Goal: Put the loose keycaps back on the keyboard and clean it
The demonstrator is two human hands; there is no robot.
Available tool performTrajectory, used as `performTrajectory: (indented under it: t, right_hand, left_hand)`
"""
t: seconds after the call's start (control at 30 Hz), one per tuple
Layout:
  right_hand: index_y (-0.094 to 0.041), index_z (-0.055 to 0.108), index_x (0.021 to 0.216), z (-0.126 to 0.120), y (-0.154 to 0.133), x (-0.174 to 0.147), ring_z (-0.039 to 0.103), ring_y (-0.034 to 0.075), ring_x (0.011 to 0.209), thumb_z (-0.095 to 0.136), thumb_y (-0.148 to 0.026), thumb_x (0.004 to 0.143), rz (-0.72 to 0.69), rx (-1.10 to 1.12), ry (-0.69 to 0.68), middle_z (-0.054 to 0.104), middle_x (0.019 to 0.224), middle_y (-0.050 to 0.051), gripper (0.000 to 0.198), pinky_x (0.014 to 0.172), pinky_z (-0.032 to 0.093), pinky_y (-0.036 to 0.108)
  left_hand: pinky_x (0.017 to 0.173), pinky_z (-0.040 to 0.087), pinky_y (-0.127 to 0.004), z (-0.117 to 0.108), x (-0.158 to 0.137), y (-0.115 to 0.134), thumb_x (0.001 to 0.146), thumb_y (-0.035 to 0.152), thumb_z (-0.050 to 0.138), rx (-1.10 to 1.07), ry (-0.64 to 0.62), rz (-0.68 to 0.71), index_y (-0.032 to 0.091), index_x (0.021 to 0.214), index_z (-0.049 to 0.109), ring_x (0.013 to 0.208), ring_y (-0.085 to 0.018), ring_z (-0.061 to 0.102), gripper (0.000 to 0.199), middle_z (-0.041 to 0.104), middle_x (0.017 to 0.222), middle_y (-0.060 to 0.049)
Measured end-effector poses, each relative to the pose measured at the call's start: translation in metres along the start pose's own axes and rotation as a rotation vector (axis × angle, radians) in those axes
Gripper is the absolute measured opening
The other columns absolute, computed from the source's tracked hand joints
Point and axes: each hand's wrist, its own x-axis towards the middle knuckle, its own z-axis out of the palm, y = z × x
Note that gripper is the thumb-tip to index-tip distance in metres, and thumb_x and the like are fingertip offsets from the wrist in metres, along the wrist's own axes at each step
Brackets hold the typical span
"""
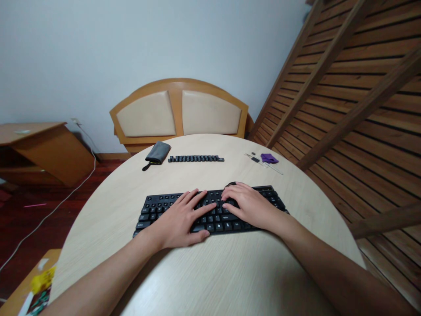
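A black keyboard (226, 226) lies across the middle of the round table. My left hand (184, 217) rests flat over its left-centre keys, fingers spread and thumb at the front edge. My right hand (248, 202) is curled over the keys right of centre, with thumb and fingers bent toward each other. A small dark, rounded thing (232, 183) shows just behind its knuckles; what the fingers hold is mostly hidden. Beyond the keyboard, loose black keycaps (196, 158) stand lined up in two rows.
Left of the keycaps lies a grey folded cloth (158, 152). A purple cloth (269, 158) lies at the back right beside thin sticks and small dark pieces (255, 159). The pale round table (210, 272) borders a wooden slatted screen (355, 87). A white cable (59, 202) crosses the floor.
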Motion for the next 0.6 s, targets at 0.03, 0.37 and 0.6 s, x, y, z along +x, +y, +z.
performTrajectory:
  t: [0.03, 0.37, 0.6]
  right_hand:
    - [-0.022, 0.069, 0.099, -0.001, -0.002, 0.0, 0.065, 0.025, 0.101, 0.063, -0.027, 0.094, -0.001, -0.022, 0.003, 0.073, 0.103, 0.006, 0.009, 0.109, 0.037, 0.05]
    - [-0.02, 0.075, 0.099, -0.004, -0.007, 0.002, 0.066, 0.026, 0.096, 0.067, -0.029, 0.091, -0.015, -0.11, 0.008, 0.075, 0.097, 0.007, 0.015, 0.094, 0.047, 0.044]
    - [-0.019, 0.076, 0.096, -0.004, -0.017, 0.001, 0.065, 0.028, 0.096, 0.065, -0.022, 0.091, -0.095, -0.275, 0.012, 0.073, 0.094, 0.01, 0.013, 0.1, 0.045, 0.048]
  left_hand:
    - [0.12, 0.024, -0.061, 0.0, 0.0, 0.0, 0.089, 0.057, 0.06, -0.001, 0.003, 0.001, 0.035, 0.156, 0.032, 0.151, -0.04, 0.022, 0.075, 0.021, 0.167, -0.009]
    - [0.12, 0.023, -0.061, 0.0, 0.0, 0.0, 0.089, 0.057, 0.061, -0.018, 0.009, 0.01, 0.035, 0.156, 0.033, 0.151, -0.039, 0.022, 0.075, 0.021, 0.167, -0.008]
    - [0.12, 0.023, -0.061, 0.002, 0.0, -0.001, 0.09, 0.057, 0.059, -0.014, 0.009, 0.008, 0.036, 0.156, 0.031, 0.151, -0.039, 0.022, 0.075, 0.021, 0.167, -0.008]
